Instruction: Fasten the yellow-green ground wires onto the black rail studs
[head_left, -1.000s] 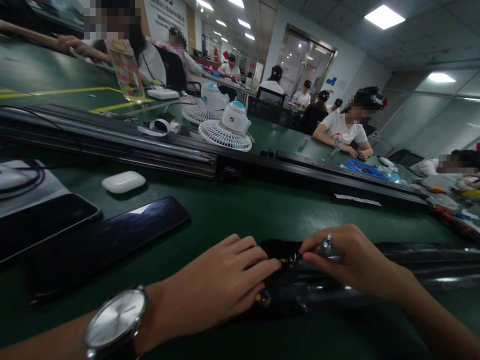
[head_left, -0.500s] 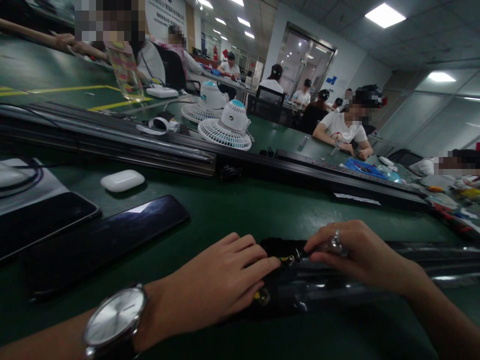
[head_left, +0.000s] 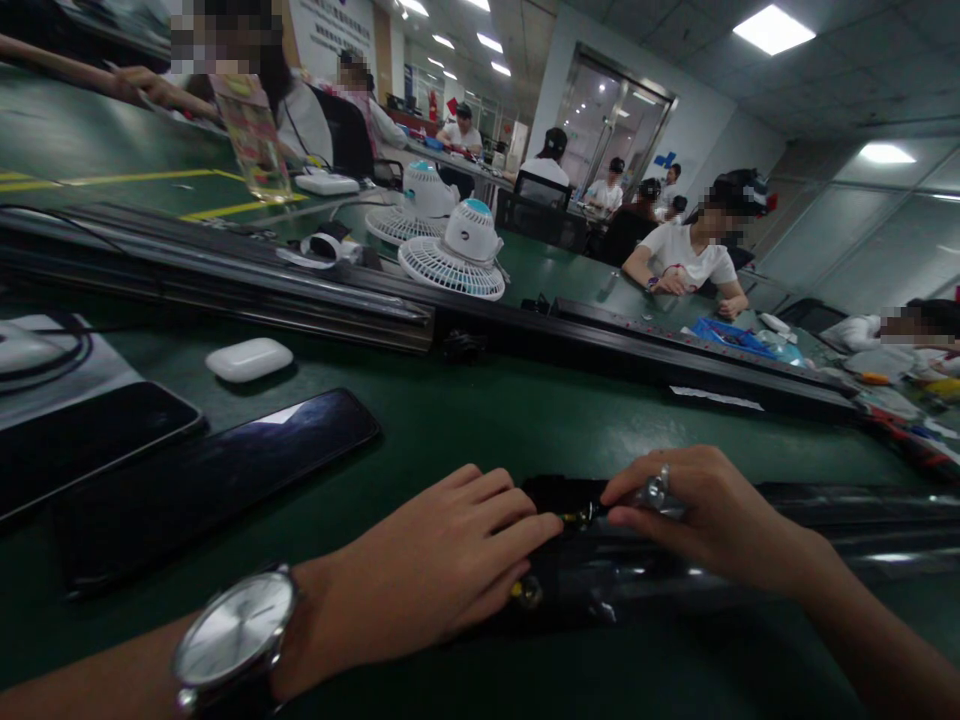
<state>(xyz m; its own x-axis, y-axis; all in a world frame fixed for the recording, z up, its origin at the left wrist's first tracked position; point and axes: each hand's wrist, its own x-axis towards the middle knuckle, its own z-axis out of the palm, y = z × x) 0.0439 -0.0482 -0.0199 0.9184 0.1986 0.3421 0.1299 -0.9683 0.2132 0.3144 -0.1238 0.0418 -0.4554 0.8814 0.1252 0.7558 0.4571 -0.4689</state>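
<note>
A long black bar in clear plastic film [head_left: 675, 575] lies on the green table in front of me. My left hand [head_left: 442, 565], with a silver watch at the wrist, is closed over its near-left end. The index fingertip touches a small brass-coloured metal fitting [head_left: 577, 518] there. Below the fingers shows a round metal piece with yellow beside it [head_left: 527, 592]. My right hand [head_left: 697, 510] is pinched just right of the fitting. Thumb and forefinger meet on something small and dark; a silvery shape beneath the ring is unclear. What the pinch holds is mostly hidden.
Two dark phones [head_left: 225, 480] and a white earbud case [head_left: 249, 360] lie to the left. Long black rails [head_left: 637, 350] cross the table beyond, with two white fans [head_left: 457, 250] behind them. A person in a white shirt [head_left: 686, 255] sits across the table.
My right hand has shifted slightly left, closer to the metal fitting and my left hand. The left hand stays in place on the bar.
</note>
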